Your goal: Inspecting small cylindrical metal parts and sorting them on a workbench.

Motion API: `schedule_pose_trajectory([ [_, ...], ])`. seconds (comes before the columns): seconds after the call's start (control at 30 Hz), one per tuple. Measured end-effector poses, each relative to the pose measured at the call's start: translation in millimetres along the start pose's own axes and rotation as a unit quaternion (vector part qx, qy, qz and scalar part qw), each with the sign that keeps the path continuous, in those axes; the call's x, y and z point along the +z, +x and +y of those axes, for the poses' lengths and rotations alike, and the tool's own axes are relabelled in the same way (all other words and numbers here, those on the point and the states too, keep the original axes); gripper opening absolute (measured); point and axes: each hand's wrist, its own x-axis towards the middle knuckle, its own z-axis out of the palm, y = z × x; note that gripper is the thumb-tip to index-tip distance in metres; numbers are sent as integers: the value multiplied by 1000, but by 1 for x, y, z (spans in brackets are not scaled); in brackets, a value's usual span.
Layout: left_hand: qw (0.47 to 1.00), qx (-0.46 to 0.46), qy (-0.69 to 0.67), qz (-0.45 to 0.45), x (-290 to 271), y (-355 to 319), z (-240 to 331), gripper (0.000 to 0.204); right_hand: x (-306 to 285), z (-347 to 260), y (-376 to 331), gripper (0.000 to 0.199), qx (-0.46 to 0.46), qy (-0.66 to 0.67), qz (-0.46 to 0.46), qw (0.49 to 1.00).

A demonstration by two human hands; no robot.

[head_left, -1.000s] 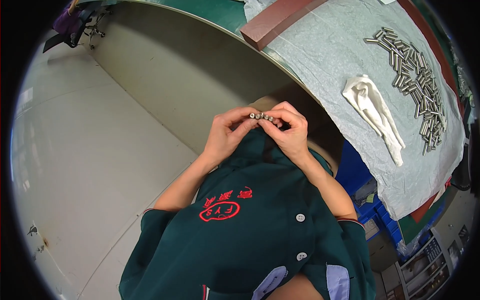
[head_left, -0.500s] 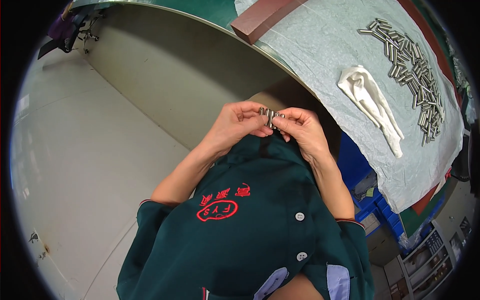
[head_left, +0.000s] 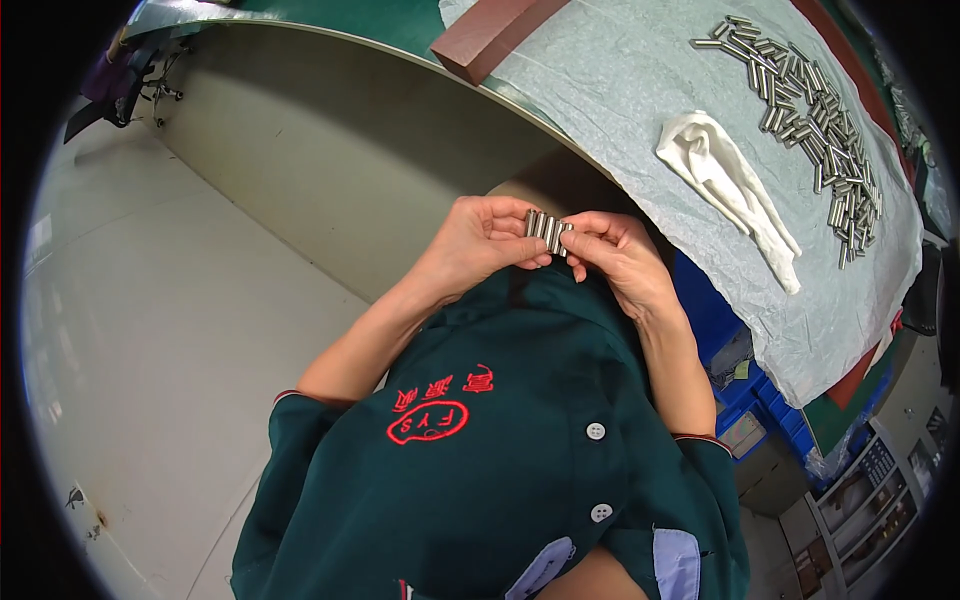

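We've got one view: head-worn wide fisheye, left one of a side-by-side pair, looking steeply down the wearer's front. Green shirt [head_left: 520, 470] fills lower middle, close to the lens; left hand [head_left: 475, 237] and right hand [head_left: 620, 258] sit near frame centre, a bit farther off. We see the worktable [head_left: 335, 22] bending across top and upper right, pale floor [head_left: 180, 330] at left. Corners go black.

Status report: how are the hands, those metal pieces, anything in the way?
Left hand, right hand: both gripping. Row of metal pins pinched between them, side by side. Nothing visibly blocking; white cloth lies apart.
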Motion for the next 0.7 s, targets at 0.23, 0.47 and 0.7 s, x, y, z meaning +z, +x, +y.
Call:
schedule_pose_trajectory([
  [0.23,1000,-19,0,-16,2,-3,5,26,-1,3,0,13,-3,-1,8,1000],
  [0.47,999,-31,-24,-38,3,-4,7,26,-3,6,-1,14,-21,-10,9,1000],
  [0.7,999,-28,-14,-42,6,-2,7,25,-7,3,-7,14,-13,-15,-2,1000],
])
